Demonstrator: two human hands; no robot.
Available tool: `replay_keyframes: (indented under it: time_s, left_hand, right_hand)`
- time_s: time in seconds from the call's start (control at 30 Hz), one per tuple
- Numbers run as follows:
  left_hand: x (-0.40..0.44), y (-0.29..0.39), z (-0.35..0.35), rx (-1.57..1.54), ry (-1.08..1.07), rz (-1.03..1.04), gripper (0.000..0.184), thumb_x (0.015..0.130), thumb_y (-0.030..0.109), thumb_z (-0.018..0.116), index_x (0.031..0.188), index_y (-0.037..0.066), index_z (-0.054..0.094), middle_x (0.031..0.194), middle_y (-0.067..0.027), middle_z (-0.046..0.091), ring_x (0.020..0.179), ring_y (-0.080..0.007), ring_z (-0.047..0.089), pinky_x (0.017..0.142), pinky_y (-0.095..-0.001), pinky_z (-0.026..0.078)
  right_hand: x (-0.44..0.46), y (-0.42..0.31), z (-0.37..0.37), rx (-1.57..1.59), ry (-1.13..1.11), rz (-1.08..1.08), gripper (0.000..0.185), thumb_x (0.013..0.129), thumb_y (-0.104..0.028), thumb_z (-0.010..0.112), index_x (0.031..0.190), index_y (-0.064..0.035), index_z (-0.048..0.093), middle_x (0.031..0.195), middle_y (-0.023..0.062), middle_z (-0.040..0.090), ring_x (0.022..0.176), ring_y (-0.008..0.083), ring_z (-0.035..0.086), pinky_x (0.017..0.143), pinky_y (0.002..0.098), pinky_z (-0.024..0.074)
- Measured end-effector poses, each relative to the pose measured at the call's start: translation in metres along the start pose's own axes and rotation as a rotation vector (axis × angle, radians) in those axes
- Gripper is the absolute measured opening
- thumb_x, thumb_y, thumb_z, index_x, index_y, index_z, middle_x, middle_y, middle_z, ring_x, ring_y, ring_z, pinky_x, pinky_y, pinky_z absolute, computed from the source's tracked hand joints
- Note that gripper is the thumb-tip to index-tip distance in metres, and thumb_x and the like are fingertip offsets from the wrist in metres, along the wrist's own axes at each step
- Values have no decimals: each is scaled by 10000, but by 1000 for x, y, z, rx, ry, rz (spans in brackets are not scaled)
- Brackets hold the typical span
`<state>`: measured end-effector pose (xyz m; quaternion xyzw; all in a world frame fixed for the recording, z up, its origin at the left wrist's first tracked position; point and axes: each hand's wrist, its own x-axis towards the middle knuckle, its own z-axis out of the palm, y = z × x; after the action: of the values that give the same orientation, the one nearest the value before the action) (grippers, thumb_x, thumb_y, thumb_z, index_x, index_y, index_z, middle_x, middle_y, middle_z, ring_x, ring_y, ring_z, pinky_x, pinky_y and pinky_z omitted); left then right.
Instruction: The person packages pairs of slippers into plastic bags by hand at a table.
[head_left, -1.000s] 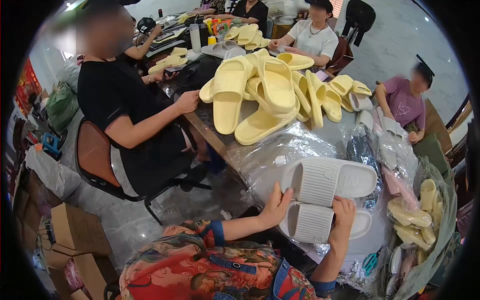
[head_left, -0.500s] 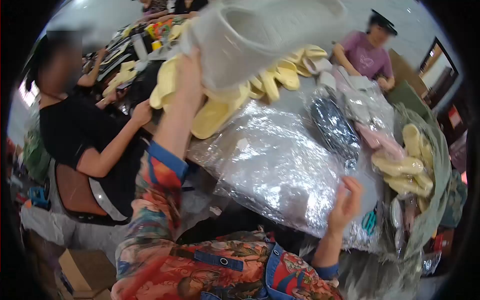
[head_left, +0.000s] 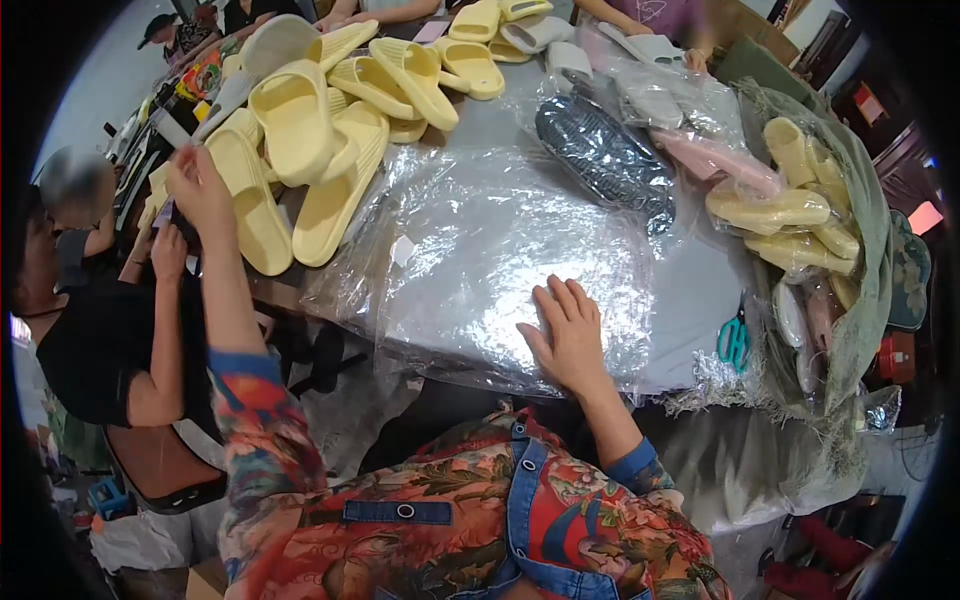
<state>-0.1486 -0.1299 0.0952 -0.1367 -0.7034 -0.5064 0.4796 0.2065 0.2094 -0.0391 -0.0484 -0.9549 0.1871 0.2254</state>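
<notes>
- Several clear bags point(head_left: 465, 235) lie flat near the front edge of the surface point(head_left: 700, 290), and I see no slide inside the sheet-like spread of them.
- The right hand point(head_left: 570, 330) rests on these bags, palm down and fingers apart, gripping nothing that I can make out.
- The left hand point(head_left: 200, 190) is raised beside the loose pile, fingers bent. From my end it is too blurred to tell whether it pinches anything or touches the grey slide nearest it.
- The grey slides point(head_left: 282, 46) sit at the far left of the pile, without a wrapper that I can see.
- Yellow slides point(head_left: 300, 150) make up most of that pile, stacked at odd tilts. I count these as the part left, since they look bare.
- Across on the right I see what I judge to be the finished part: dark slides point(head_left: 600, 150), a pink pair point(head_left: 715, 160) and more yellow pairs point(head_left: 785, 212), all in clear plastic. I cannot give a full count for either side.
- Green netting point(head_left: 868, 240) surrounds the yellow pairs, and scissors point(head_left: 734, 342) lie near its lower left.
- Farther out, my view takes in a co-worker in black point(head_left: 110, 345) on the left and a purple top point(head_left: 660, 12) at the far side.
</notes>
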Motion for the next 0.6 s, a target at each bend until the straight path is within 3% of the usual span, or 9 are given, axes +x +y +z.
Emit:
replay_keyframes:
  time_s: [0.1,0.13,0.17,0.2,0.23,0.37,0.47,0.6]
  left_hand:
    - [-130,67,-32,-67,-377,-401,191,922,186,572,882,4,615,744,-15,522,659,-79,458,578,-240,381]
    - [-158,86,-40,59,-627,-258,203,904,211,594,869,12,617,749,-46,540,670,-115,480,597,-258,389]
    - [-184,84,-41,115,-677,-111,217,871,230,626,890,14,614,765,-92,560,689,-189,511,620,-295,407]
    - [-196,103,-40,209,-749,-110,225,844,235,646,867,13,614,787,-122,578,705,-259,532,643,-343,426]
    - [-214,96,-35,203,-704,-43,234,823,243,665,832,13,618,780,-126,578,714,-275,543,659,-369,433]
    - [-230,91,-24,169,-905,-210,226,758,186,713,805,-4,600,767,-121,571,680,-233,552,620,-331,435]
    - [-218,82,-9,166,-834,-113,211,754,160,697,760,-13,575,755,-127,563,685,-233,554,632,-336,435]
    - [-185,71,-5,367,-706,19,139,793,153,640,806,43,557,829,-113,551,845,-317,530,726,-431,387]
  right_hand:
    - [1,-1,-1,-9,3,-7,492,815,-338,643,1215,-66,546,1312,161,472,1228,369,392,991,492,304]
    - [1,-2,-1,-13,3,-7,490,815,-335,644,1213,-66,547,1310,163,473,1226,371,394,989,493,305]
    - [2,-3,-2,-17,9,-14,486,811,-327,648,1207,-64,546,1304,168,475,1218,376,396,984,491,310]
    - [2,-3,-2,-14,3,-19,485,809,-322,650,1206,-64,545,1301,169,476,1215,378,397,983,489,311]
    - [3,-3,-2,-13,-1,-24,485,807,-318,653,1205,-64,545,1298,170,477,1212,380,398,982,487,313]
    - [12,-7,-6,42,-41,-15,485,795,-294,665,1202,-62,539,1295,175,470,1210,387,391,982,482,318]
    - [12,-8,-13,56,22,-17,486,793,-268,674,1208,-59,533,1301,182,457,1220,396,378,995,478,310]
    - [-7,-2,-34,26,62,59,473,796,-240,680,1209,-57,541,1306,191,451,1235,411,362,1003,481,304]
